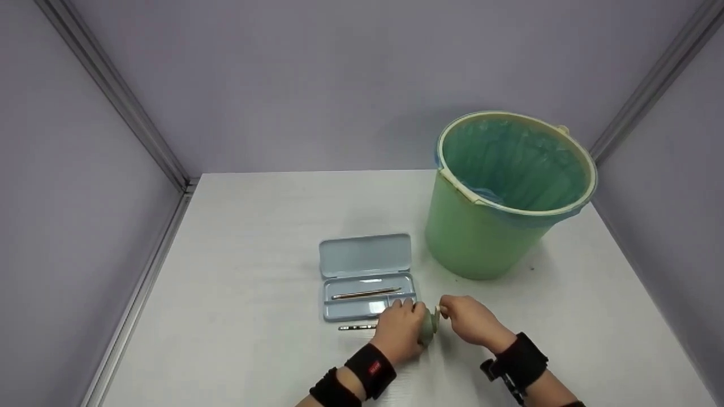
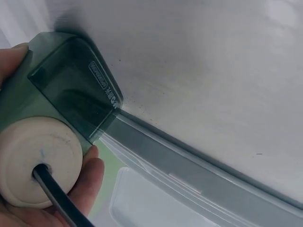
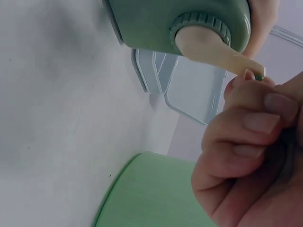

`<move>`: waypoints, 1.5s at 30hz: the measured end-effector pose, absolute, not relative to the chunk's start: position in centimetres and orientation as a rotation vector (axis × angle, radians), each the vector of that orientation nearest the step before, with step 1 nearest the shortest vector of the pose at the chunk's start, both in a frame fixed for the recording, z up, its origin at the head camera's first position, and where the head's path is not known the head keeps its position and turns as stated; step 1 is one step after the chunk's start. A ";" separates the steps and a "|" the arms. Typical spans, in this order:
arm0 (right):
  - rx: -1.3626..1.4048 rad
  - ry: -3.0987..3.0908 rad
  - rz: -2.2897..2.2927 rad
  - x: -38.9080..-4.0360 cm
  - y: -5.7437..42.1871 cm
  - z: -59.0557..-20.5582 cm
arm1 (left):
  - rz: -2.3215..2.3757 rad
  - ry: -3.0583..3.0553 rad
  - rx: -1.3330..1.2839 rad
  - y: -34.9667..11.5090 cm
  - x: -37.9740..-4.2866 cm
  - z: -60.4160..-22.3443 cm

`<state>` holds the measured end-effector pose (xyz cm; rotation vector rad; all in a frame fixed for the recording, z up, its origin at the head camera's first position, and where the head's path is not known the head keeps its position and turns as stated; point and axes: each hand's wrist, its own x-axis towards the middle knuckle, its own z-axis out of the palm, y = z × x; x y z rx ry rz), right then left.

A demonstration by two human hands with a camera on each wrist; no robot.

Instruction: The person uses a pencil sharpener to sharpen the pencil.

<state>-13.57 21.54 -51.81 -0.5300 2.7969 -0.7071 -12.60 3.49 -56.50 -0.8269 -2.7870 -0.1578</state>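
Observation:
A green crank pencil sharpener (image 1: 428,328) lies low over the white table, gripped by my left hand (image 1: 397,330). A dark pencil (image 2: 56,195) sticks into the hole of its round cream front (image 2: 61,156); in the head view that pencil (image 1: 357,327) points left. The dark see-through shavings drawer (image 2: 75,87) faces up in the left wrist view. My right hand (image 1: 472,321) pinches the end of the cream crank handle (image 3: 215,53), its other fingers curled in. The handle's knob is mostly hidden behind the fingers.
Just beyond the left hand, a light blue pencil case (image 1: 365,254) lies with its lid open, a pencil (image 1: 366,293) in its upper compartment. A tall green bin (image 1: 481,243) with a bag liner stands at the back right. Grey walls (image 1: 362,85) enclose the table.

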 end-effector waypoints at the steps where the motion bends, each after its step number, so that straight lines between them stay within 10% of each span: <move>1: -0.527 2.801 -0.714 -13.9 21.5 -52.0 | -0.150 -2.789 -0.826 3.5 -12.6 -56.4; 26: -0.417 2.871 -0.423 -12.2 20.3 -57.3 | -0.187 -2.830 -0.813 3.6 -12.4 -56.3; 45: -0.531 2.938 -0.412 -10.2 20.4 -52.0 | -0.204 -2.822 -0.820 3.0 -12.9 -56.4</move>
